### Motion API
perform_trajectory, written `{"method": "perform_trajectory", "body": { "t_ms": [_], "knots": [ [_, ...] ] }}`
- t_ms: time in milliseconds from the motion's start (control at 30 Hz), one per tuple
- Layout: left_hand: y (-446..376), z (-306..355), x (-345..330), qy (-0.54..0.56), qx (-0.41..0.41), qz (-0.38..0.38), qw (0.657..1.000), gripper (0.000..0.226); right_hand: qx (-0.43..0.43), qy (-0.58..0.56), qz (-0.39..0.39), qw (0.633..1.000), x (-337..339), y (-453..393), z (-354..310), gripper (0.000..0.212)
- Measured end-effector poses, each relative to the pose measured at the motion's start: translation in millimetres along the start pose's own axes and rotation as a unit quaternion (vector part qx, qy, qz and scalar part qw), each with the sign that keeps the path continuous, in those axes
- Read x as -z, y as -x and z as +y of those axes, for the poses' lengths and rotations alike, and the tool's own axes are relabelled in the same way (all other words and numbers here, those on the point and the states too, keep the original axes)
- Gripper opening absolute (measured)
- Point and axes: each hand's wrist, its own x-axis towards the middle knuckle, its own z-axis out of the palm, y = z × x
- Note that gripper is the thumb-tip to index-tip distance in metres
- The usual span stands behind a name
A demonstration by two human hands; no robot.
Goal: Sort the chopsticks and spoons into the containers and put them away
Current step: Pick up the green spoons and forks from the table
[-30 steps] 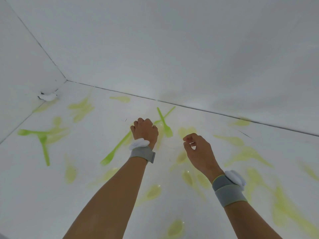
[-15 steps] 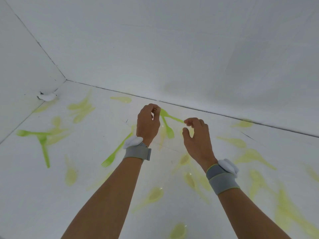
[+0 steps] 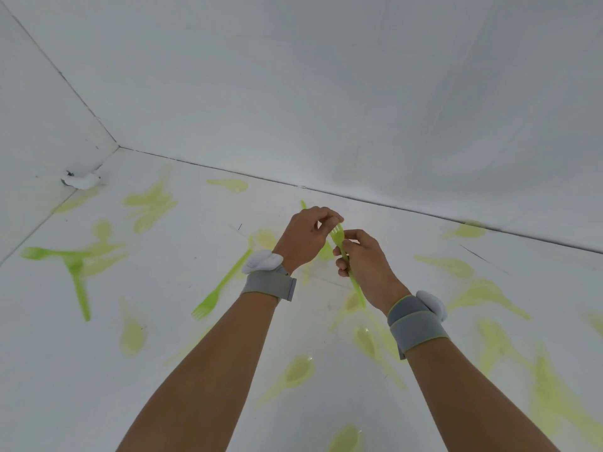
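Two hands hold one green fork up off the white table.

The right hand wraps its fingers round the green fork, prongs up. The left hand pinches the prongs, just left of the right hand. Half a second ago the hands were apart and the right hand held nothing. Another fork lies below the left wrist.

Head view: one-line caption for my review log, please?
Both hands, left and right, hold one green fork above scattered cutlery.
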Motion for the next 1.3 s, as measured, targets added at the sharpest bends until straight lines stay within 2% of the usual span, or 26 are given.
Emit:
{"method": "perform_trajectory", "body": {
  "t_ms": [100, 167, 233, 300, 367, 533, 667, 833, 900, 1033, 1300],
  "knots": [
    [-1, -14, -2, -0.069, 0.028, 0.006, 0.997, 0.030, -0.004, 0.013, 0.036, 0.999, 3, -3, 6, 0.031],
    [-1, -24, -4, -0.198, 0.028, -0.052, 0.978, 0.038, -0.007, 0.000, 0.061, 0.998, 8, -3, 10, 0.031],
    [3, -28, -6, -0.275, 0.014, -0.121, 0.954, 0.044, -0.006, -0.011, 0.078, 0.997, 12, -3, 15, 0.031],
    [6, -29, -8, -0.289, 0.001, -0.157, 0.944, 0.047, -0.005, -0.023, 0.092, 0.995, 17, -2, 18, 0.033],
    [7, -28, -11, -0.292, -0.003, -0.157, 0.944, 0.045, -0.004, -0.036, 0.099, 0.994, 20, 0, 19, 0.034],
    [7, -26, -13, -0.272, -0.075, -0.083, 0.956, 0.036, 0.021, -0.058, 0.103, 0.993, 24, 8, 20, 0.026],
    [7, -10, -13, -0.184, -0.127, 0.023, 0.974, 0.034, 0.042, -0.086, 0.110, 0.989, 26, 17, 19, 0.024],
    [9, 27, -10, -0.081, -0.162, 0.139, 0.974, 0.020, 0.049, -0.128, 0.111, 0.984, 25, 29, 10, 0.023],
    [17, 43, -14, -0.013, -0.103, 0.174, 0.979, 0.016, 0.052, -0.145, 0.105, 0.983, 24, 32, 7, 0.022],
    [44, 64, -26, 0.120, 0.064, 0.133, 0.982, 0.005, 0.048, -0.199, 0.065, 0.977, 23, 43, 6, 0.022],
    [73, 78, -54, 0.210, 0.214, 0.227, 0.927, 0.009, 0.028, -0.282, -0.035, 0.958, 21, 62, 12, 0.029]
  ]
}}
